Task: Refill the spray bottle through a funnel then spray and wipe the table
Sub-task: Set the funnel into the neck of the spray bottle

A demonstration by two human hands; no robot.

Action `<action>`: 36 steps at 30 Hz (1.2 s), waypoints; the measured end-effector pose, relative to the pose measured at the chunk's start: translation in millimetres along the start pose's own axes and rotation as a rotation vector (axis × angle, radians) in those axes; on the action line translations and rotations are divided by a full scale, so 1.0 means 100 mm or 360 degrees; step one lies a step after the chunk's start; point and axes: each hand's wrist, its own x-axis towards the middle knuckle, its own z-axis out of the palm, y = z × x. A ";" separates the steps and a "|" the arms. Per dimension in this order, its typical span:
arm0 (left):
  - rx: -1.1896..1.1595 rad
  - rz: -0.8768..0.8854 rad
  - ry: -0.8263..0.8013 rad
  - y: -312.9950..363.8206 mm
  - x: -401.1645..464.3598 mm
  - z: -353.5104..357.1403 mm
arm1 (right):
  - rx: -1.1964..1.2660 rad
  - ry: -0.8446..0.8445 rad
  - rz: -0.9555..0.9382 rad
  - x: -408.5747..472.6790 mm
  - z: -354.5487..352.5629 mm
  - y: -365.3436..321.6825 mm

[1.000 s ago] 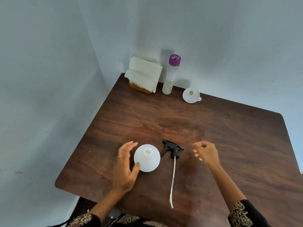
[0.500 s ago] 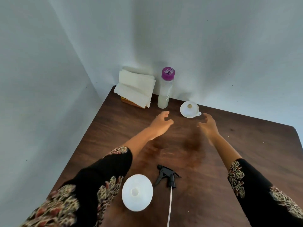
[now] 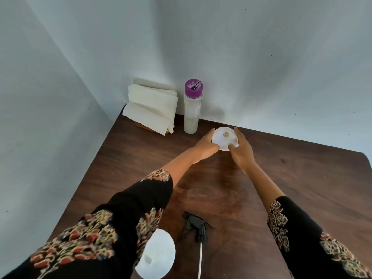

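The funnel sits at the far edge of the tabletop, mouth up, cupped between the left hand and right hand. The open spray bottle stands well back, nearest the left elbow.

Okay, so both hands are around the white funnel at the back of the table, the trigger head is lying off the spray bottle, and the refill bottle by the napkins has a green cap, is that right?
Not quite: the cap on the refill bottle is purple, not green, as the head view shows. The rest holds: the left hand and right hand flank the white funnel, and the trigger head lies on the table beside the open spray bottle.
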 end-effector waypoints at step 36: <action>-0.0448 0.0217 0.0526 -1.71 -2.95 0.31 | 0.0023 0.0003 -0.0678 -2.83 0.50 -0.61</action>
